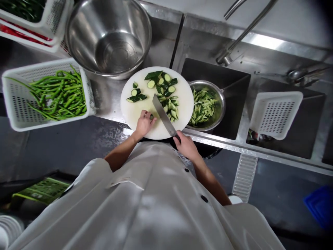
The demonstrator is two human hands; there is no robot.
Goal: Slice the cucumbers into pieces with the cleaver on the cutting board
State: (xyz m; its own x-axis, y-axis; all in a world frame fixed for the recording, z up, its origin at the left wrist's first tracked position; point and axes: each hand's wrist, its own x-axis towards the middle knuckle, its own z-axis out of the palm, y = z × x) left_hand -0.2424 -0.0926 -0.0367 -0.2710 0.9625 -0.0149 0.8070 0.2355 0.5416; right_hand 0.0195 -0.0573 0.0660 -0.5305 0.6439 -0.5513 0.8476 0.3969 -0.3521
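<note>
A knife [163, 113] is gripped by its dark handle in my right hand [186, 144]. Its blade reaches across a round white cutting board [135, 128], beside a heap of sliced cucumber [173, 109]. My left hand [145, 124] is closed at the board's near left, with a small dark green cucumber piece [151, 117] at its fingertips. Larger cucumber chunks [166, 83] lie at the back of the board, and a few more pieces [136, 96] sit at its left. Right of the board, a metal bowl [222, 107] holds many cut cucumber slices [204, 106].
A white basket of long green peppers [61, 93] stands at the left. Behind the board is a big steel basin [117, 52]. Sinks with a faucet [239, 38] are on the right, one holding a white perforated basket [277, 114]. Stacked vegetable baskets [52, 24] fill the upper left.
</note>
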